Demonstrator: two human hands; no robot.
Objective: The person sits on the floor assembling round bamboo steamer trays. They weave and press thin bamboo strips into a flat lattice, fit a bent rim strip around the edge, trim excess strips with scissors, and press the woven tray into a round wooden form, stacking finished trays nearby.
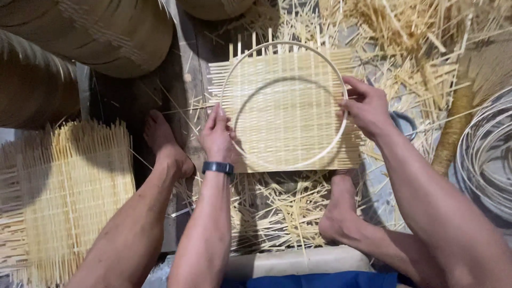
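Clearly, these are the risks we see, largest thing first.

Woven bamboo mat [290, 128]: it lies flat under our fingers, its loose slat ends sticking out past them on the far edge. We judge it could slide or skew, since nothing but our hands and the hoop seems to pin it.

Bamboo hoop [320, 156]: it rests on the mat, spanning from one set of fingers to the other. If the two grips pull unevenly, we think the ring could go oval or creep off centre.

Right hand [367, 106]: our fingers are curled around the hoop's rim, thumb over it, gripping it. A hard squeeze here could kink the thin ring.

Left hand [217, 136]: our fingers lie nearly straight, pressed against the hoop's near-left rim and the mat rather than wrapped round. We cannot tell whether any finger hooks beneath. This looser hold looks likelier to slip.

Feet: the left foot [162, 141] sits just outside our left fingers, the right foot [341, 208] below the mat's near edge; a shifted foot could drag a corner.

Loose splinters [277, 208]: scattered nearer us than our fingers, sharp ends could prick skin.
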